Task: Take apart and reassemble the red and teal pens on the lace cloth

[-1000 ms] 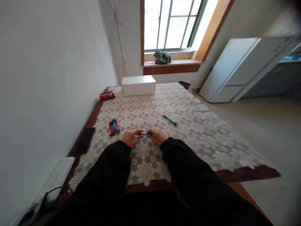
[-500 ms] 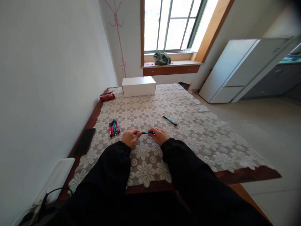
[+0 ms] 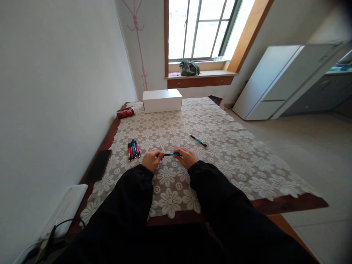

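Note:
A teal-and-black pen (image 3: 171,154) spans the gap between my hands, level and just above the lace tablecloth. My left hand (image 3: 152,160) is closed, pinching the pen's left end between thumb and fingers. The right end is gripped by my right hand (image 3: 186,157), whose fingers curl over it and partly hide it. Beyond my right hand, a second teal-and-black pen (image 3: 198,140) lies slantwise on the cloth. To the left of my left hand, several red and teal pens (image 3: 134,150) lie side by side in a group.
A white box (image 3: 162,101) stands at the table's far end, beside a red packet (image 3: 125,112). Along the left edge lie a dark phone (image 3: 99,165) and a white device (image 3: 66,207) with cables. The lace tablecloth (image 3: 170,201) covers the table.
My left fingers have shifted slightly left along the pen, so more of its black left part shows. My right hand keeps its grip, nearly still.

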`<state>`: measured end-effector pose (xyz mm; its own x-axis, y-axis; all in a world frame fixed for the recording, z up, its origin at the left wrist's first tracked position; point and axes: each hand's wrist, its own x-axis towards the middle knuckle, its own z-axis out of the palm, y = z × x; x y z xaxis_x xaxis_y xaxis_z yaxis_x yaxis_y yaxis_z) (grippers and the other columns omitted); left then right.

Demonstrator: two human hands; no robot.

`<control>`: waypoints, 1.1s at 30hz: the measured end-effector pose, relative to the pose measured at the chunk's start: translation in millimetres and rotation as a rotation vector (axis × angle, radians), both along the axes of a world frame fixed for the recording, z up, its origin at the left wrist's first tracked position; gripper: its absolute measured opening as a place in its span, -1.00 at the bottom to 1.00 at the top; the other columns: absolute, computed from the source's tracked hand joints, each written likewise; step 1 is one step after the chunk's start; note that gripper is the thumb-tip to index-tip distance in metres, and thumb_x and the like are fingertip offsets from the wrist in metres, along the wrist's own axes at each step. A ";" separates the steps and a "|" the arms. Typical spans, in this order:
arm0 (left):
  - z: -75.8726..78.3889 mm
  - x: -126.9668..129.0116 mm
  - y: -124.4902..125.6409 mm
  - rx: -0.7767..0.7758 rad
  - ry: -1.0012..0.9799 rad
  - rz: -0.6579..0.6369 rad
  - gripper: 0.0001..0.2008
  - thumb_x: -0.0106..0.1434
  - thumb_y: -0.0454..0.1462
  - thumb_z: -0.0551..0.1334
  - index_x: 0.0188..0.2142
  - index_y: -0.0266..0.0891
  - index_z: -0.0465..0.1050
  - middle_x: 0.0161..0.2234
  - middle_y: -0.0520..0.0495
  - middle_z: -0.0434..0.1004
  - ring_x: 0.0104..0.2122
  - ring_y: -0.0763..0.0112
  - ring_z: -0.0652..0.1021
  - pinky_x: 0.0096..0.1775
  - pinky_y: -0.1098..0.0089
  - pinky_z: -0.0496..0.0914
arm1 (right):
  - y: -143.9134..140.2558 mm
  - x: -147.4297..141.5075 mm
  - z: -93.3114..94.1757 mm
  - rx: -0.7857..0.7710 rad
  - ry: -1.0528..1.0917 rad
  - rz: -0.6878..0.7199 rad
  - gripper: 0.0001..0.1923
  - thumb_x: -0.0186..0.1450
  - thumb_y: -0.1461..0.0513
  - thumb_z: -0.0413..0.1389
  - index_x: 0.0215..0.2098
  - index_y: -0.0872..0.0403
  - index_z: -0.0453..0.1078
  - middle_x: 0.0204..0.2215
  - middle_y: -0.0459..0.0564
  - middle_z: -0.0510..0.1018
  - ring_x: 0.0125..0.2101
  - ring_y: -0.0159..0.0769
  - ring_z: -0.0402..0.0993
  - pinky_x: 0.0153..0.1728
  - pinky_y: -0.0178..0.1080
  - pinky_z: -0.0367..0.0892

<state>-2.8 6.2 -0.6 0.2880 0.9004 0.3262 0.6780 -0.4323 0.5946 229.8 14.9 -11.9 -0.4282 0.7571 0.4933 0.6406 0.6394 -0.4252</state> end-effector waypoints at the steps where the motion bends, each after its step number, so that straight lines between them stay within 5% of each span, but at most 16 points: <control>1: -0.6 -0.2 0.4 0.001 0.002 -0.005 -0.68 0.35 -0.12 0.12 -0.41 -0.18 0.55 -0.47 -0.02 0.56 -0.34 0.35 0.50 -0.26 0.38 0.31 | -0.2 0.2 -0.3 -0.003 -0.006 -0.005 -0.89 0.34 0.19 0.12 -0.21 0.02 0.46 -0.29 -0.02 0.57 -0.25 -0.28 0.46 -0.21 -0.29 0.30; 16: -6.1 -1.2 2.1 0.011 -0.028 0.111 -0.84 0.23 -0.17 0.27 -0.25 -0.15 0.57 -0.37 -0.02 0.57 -0.33 0.39 0.52 -0.25 0.39 0.36 | 3.5 1.7 -4.1 -0.125 -0.053 -0.054 -0.81 0.31 0.20 0.13 -0.11 0.00 0.47 -0.20 0.00 0.58 -0.17 -0.26 0.47 -0.13 -0.24 0.33; 22: -6.3 -1.5 3.1 0.009 -0.130 0.151 -0.84 0.21 -0.18 0.29 -0.24 -0.14 0.57 -0.36 -0.01 0.59 -0.34 0.39 0.54 -0.26 0.39 0.37 | 10.9 9.7 -9.1 -0.098 0.055 -0.131 -0.85 0.30 0.21 0.12 -0.16 0.02 0.44 -0.28 -0.01 0.56 -0.30 -0.28 0.45 -0.22 -0.24 0.34; 33: -2.3 -1.2 2.6 -0.007 0.025 0.072 -0.62 0.37 -0.09 0.05 -0.42 -0.19 0.51 -0.46 -0.03 0.55 -0.40 0.37 0.48 -0.34 0.40 0.28 | 9.2 9.2 -3.4 -0.029 0.168 -0.081 -0.87 0.32 0.19 0.09 -0.25 0.03 0.46 -0.37 -0.03 0.53 -0.36 -0.31 0.41 -0.26 -0.27 0.31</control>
